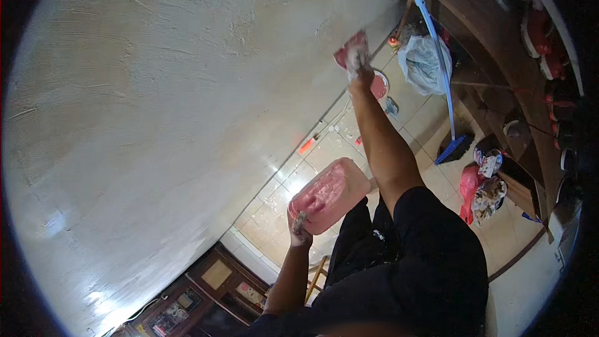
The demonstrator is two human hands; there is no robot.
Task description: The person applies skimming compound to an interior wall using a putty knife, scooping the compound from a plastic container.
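My left hand (300, 229), smeared with whitish paste, grips the near left end of a pink rectangular tub (359, 184). Pink putty (321, 195) coats the inside of this tilted tub. Stretched out far ahead, my right hand (357, 67) is closed on a flat, dark pink scraper (353, 47), close to the wall (187, 75). Motion blurs that hand slightly, and I cannot tell whether the scraper touches the wall. Beneath my right wrist, a round bucket (379, 85) with pink contents stands on the floor.
An orange-handled tool (307, 145) lies on the spotted tile floor (262, 218) by the wall. To the right are a clear plastic bag (424, 65), a blue broom (446, 81), a red bag (469, 190) and a brown shelf (499, 50) with shoes. Dark wooden furniture (209, 296) stands at lower left.
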